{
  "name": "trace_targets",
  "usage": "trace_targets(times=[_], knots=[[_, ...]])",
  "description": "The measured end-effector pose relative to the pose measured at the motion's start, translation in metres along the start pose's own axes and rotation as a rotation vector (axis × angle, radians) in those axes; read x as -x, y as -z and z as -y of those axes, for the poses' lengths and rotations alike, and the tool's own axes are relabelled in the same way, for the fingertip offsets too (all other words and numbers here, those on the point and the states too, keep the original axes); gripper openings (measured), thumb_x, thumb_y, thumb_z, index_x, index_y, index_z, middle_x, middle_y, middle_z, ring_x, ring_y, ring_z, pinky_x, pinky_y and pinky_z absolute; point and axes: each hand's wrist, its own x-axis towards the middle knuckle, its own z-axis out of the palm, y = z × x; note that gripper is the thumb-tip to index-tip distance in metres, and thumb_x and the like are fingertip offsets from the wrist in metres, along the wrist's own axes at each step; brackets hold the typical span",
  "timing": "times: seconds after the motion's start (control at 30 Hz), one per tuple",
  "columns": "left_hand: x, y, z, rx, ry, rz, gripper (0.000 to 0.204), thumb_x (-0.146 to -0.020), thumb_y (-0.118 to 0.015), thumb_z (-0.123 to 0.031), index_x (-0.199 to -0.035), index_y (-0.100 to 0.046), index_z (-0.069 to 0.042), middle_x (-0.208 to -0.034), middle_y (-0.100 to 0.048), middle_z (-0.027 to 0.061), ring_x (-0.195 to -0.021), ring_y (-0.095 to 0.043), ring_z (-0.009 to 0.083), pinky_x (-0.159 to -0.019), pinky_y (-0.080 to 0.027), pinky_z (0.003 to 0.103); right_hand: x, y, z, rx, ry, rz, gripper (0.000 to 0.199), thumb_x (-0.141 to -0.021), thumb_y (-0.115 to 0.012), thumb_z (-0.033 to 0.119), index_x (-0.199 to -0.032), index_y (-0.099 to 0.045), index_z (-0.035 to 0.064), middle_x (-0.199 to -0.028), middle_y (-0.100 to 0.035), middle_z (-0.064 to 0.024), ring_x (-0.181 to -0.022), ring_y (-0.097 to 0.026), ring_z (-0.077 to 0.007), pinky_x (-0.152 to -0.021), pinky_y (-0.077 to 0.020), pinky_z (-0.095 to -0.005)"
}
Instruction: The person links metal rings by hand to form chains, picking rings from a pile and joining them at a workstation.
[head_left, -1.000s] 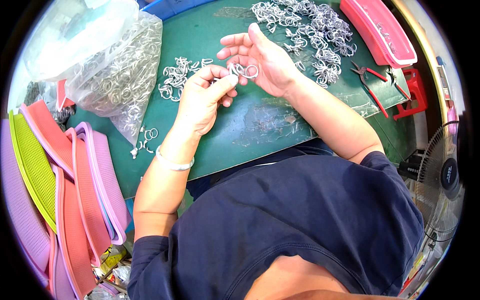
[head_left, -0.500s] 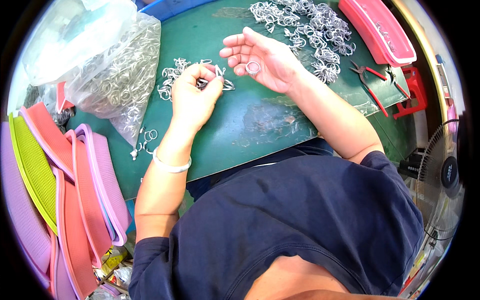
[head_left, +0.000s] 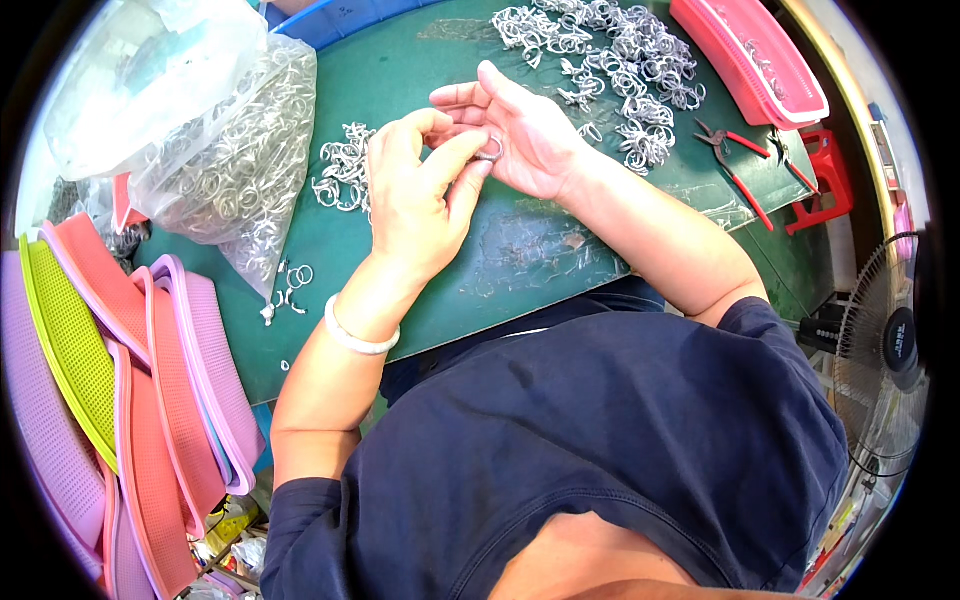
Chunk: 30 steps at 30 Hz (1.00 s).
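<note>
My left hand [head_left: 420, 200] is closed in a pinch, thumb and forefinger meeting at a small silver-grey metal ring [head_left: 491, 150]. That ring is against the palm of my right hand [head_left: 535, 145], which is turned up and loosely cupped, its fingers stretched out rather than gripped. My left fingers partly cover the ring and the right palm, so whether more rings lie there cannot be seen. Beside my left hand, a small heap of similar rings [head_left: 345, 165] lies on the green table [head_left: 420, 310]. A larger spread of rings [head_left: 640, 65] lies beyond my right hand.
A clear plastic bag full of rings [head_left: 235, 150] stands at the left, with a few loose rings [head_left: 298, 275] below it. Pink and purple baskets [head_left: 205, 370] are stacked further left. Red-handled pliers [head_left: 735, 165] and a pink tray [head_left: 750, 65] are at the right, near a fan [head_left: 875, 320].
My left hand has moved right from the small ring heap to my right palm. My right hand has shifted slightly left, and the ring seen in its palm is now partly behind my left fingers.
</note>
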Motion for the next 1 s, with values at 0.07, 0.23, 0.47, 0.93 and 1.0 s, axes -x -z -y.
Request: trace_targets(times=[0.07, 0.23, 0.47, 0.93, 1.0], knots=[[0.005, -0.007, 0.008, 0.147, 0.136, -0.054, 0.015, -0.071, -0.066, -0.009, -0.086, -0.065, -0.008, -0.09, -0.054, 0.0064, -0.086, -0.05, 0.0237, -0.077, -0.039, 0.034, 0.002, -0.003, -0.001, -0.025, -0.011, 0.017, 0.053, -0.091, -0.035, 0.044, -0.11, -0.047, -0.0034, -0.106, -0.052, -0.0176, -0.095, -0.053, -0.0235, -0.086, -0.0444, -0.0328], [0.013, -0.01, 0.019, 0.596, 0.512, -0.088, 0.008, -0.078, -0.06, -0.009, -0.08, -0.065, -0.003, -0.086, -0.057, 0.0076, -0.084, -0.052, 0.0188, -0.075, -0.041, 0.03, 0.006, -0.013, 0.001, -0.062, -0.041, 0.116, 0.053, -0.092, -0.031, 0.046, -0.114, -0.046, -0.0006, -0.109, -0.051, -0.0173, -0.098, -0.052, -0.0223, -0.088, -0.042, -0.0346], [0.011, -0.006, 0.028, 0.497, 0.477, -0.091, 0.007, -0.074, -0.061, -0.008, -0.075, -0.062, -0.001, -0.089, -0.056, 0.0086, -0.086, -0.052, 0.0209, -0.078, -0.04, 0.031, 0.011, -0.012, 0.009, 0.278, 0.079, 0.062, 0.043, -0.092, -0.038, 0.037, -0.117, -0.045, 0.0017, -0.112, -0.051, -0.0149, -0.103, -0.05, -0.0214, -0.09, -0.0401, -0.0338], [0.005, -0.008, 0.027, -0.42, 0.035, 0.361, 0.026, -0.078, -0.053, -0.008, -0.104, -0.059, -0.008, -0.11, -0.053, 0.0087, -0.112, -0.044, 0.0284, -0.096, -0.027, 0.049, 0.051, 0.044, 0.101, 2.348, 0.197, 0.046, 0.072, -0.056, -0.075, 0.022, -0.12, -0.046, 0.0067, -0.119, -0.046, -0.0153, -0.112, -0.04, -0.0322, -0.095, -0.0333, -0.0382], [0.006, -0.005, 0.035, -0.505, 0.085, 0.325, 0.026, -0.078, -0.052, -0.005, -0.103, -0.059, -0.007, -0.11, -0.054, 0.0095, -0.112, -0.044, 0.0282, -0.097, -0.026, 0.049, 0.047, 0.045, 0.105, 2.338, 0.113, 0.108, 0.063, -0.057, -0.074, 0.019, -0.114, -0.05, 0.0053, -0.114, -0.049, -0.0126, -0.109, -0.043, -0.03, -0.094, -0.0348, -0.0368]])
